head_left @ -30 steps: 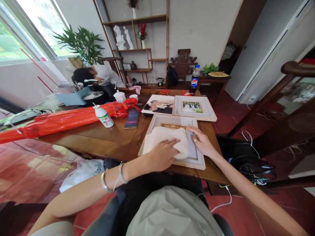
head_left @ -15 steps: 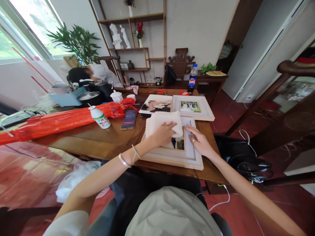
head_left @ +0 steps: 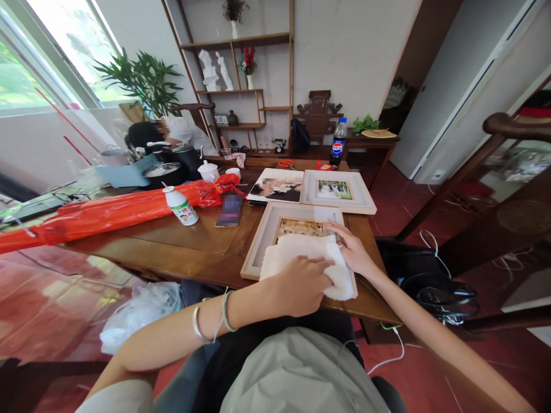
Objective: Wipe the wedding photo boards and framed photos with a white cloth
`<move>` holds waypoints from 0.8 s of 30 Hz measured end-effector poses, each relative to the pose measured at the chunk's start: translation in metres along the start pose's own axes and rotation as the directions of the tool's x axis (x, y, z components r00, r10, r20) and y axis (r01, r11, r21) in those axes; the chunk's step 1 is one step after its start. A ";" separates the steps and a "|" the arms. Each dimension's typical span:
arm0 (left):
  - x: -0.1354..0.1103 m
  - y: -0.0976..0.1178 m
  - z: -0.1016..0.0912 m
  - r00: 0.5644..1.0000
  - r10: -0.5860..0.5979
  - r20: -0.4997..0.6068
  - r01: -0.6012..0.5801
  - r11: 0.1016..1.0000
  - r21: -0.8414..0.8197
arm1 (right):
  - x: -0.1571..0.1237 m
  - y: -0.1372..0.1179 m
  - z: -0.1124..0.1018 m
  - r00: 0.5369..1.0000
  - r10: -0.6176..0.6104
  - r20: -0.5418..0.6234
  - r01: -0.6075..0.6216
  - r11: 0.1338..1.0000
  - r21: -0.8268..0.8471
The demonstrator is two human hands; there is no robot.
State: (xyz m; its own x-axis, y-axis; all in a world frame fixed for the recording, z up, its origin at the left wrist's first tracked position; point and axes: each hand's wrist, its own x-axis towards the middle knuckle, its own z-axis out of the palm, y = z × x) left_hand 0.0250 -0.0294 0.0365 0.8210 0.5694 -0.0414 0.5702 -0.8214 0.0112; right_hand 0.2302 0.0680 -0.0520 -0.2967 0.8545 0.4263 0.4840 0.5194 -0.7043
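A picture frame [head_left: 258,241] with a pale wooden border lies flat on the table in front of me. My left hand [head_left: 303,281] presses a folded white cloth [head_left: 275,261] onto the frame's near right part, fingers partly bent over the cloth. Part of the picture [head_left: 297,226] shows above the cloth; the rest is covered. Resting on the frame's right side, my right hand [head_left: 353,249] has its fingers stretched out beside the cloth.
Behind lie a second framed photo [head_left: 365,201] and a photo panel [head_left: 275,186]. A phone [head_left: 229,210], a white bottle [head_left: 181,206] and a red plastic-wrapped bundle [head_left: 116,209] stand left. A cola bottle [head_left: 338,143] and orange scissors [head_left: 286,164] are farther back. A person leans at the far left.
My left hand and the cloth have moved toward me and to the right across the frame, uncovering its upper part. My right hand stays at the right side.
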 end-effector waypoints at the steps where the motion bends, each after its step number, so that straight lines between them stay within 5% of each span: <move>1: 0.004 0.000 -0.001 0.999 -0.032 0.018 0.032 0.999 0.008 | 0.000 0.000 0.000 1.000 0.000 -0.005 0.000 1.000 -0.002; 8: 0.024 -0.010 0.014 0.983 -0.178 -0.041 0.182 0.968 0.171 | 0.001 0.003 0.003 1.000 0.011 -0.028 -0.011 1.000 -0.013; 17: -0.011 0.047 0.010 0.969 0.136 -0.204 -0.083 0.965 0.250 | 0.001 0.002 -0.002 1.000 -0.009 0.015 0.008 1.000 0.020; 20: -0.007 0.030 0.014 0.981 0.057 -0.185 -0.014 0.973 0.229 | 0.001 0.001 0.000 1.000 -0.002 0.003 0.002 1.000 0.002; 24: 0.010 -0.024 0.005 0.990 -0.063 -0.129 0.089 0.974 0.209 | 0.000 0.004 0.003 0.999 -0.028 -0.021 0.028 1.000 -0.013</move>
State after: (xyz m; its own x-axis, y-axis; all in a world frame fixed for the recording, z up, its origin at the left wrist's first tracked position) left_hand 0.0192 -0.0046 0.0311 0.7802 0.6194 0.0871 0.6227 -0.7560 -0.2019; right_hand 0.2293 0.0701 -0.0561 -0.2926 0.8394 0.4581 0.4862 0.5431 -0.6846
